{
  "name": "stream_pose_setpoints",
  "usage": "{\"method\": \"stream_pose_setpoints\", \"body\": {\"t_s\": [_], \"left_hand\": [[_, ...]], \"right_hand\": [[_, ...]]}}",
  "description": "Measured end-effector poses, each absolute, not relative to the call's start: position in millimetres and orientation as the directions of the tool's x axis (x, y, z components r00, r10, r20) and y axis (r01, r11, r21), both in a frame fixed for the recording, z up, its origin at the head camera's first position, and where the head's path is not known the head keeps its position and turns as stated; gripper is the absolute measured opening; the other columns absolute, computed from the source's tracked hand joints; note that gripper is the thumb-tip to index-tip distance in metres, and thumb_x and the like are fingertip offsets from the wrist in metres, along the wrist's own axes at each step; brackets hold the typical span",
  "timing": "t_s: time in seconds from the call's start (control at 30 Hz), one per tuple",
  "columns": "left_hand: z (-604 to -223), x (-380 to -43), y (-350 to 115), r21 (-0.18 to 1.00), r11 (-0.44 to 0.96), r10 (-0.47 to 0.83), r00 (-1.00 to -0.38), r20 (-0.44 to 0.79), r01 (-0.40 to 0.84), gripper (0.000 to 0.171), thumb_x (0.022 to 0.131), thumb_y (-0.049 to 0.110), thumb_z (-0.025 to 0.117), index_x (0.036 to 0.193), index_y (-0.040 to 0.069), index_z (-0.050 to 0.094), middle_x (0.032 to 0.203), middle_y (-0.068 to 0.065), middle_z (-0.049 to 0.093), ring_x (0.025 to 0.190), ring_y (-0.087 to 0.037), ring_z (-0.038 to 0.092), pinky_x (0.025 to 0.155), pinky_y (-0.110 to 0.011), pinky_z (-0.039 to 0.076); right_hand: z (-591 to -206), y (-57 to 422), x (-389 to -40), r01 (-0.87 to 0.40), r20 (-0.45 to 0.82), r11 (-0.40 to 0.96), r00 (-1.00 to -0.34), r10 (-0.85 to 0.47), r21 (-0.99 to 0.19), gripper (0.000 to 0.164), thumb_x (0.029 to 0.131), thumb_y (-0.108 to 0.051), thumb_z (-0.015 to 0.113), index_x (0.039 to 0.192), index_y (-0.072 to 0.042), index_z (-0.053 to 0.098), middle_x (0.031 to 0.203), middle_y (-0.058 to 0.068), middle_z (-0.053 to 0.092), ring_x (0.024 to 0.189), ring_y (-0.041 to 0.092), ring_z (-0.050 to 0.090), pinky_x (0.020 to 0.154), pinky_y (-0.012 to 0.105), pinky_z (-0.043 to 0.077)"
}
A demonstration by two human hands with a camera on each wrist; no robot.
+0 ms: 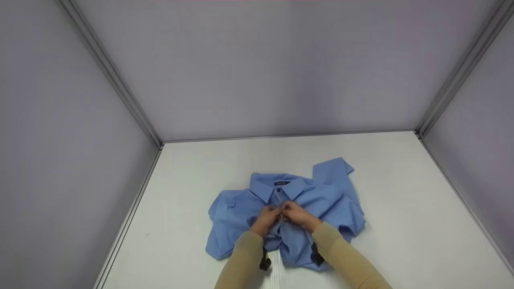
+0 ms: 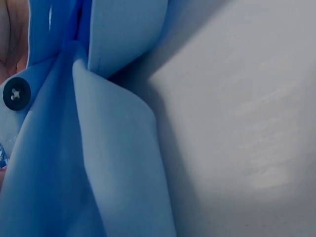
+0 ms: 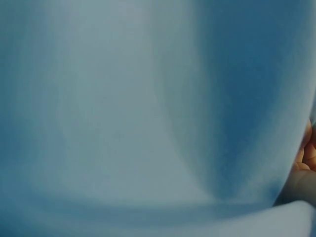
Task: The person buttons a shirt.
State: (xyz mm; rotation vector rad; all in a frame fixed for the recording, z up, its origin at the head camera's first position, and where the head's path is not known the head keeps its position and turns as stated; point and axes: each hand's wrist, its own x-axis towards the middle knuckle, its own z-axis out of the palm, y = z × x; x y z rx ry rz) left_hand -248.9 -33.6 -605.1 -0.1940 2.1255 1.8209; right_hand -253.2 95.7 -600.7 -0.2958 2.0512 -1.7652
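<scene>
A blue collared shirt (image 1: pixel 241 208) lies spread on the white table, its collar at the far side and a dark label inside the neck. Just below the collar, my left hand (image 1: pixel 268 216) and right hand (image 1: pixel 298 213) meet at the front placket, both with bent fingers pinching the cloth. A dark button (image 1: pixel 278 190) shows near the collar, above the hands. In the left wrist view, another dark button (image 2: pixel 17 94) sits on the placket beside part of a hand. Cloth fills most of the right wrist view, with some fingers (image 3: pixel 308 153) at its right edge. Fingertip details are hidden.
The white table (image 1: pixel 180 180) surrounds the shirt. Grey panels (image 1: pixel 281 72) enclose the back and both sides. One sleeve (image 1: pixel 333 170) of the shirt stretches toward the back right. Dark wrist devices (image 1: pixel 265 263) hang under the forearms.
</scene>
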Motion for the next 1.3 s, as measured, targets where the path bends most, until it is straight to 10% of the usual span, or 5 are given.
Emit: {"method": "stream_pose_setpoints", "body": {"t_s": [1.3], "left_hand": [[-610, -246, -33, 0.928, 0.205, 0.075, -0.94, -0.332, -0.312, 0.016, 0.07, 0.015, 0.049, 0.057, 0.009, 0.042, 0.055, -0.003, 0.043, 0.047, -0.014, 0.037, 0.045, -0.026, 0.03]], "right_hand": [[-604, 94, -252, 0.073, -0.128, 0.146, -0.901, -0.415, -0.987, 0.007, 0.081, 0.001, 0.036, 0.078, 0.006, 0.039, 0.065, 0.007, 0.042, 0.054, 0.015, 0.04, 0.051, 0.026, 0.034]]}}
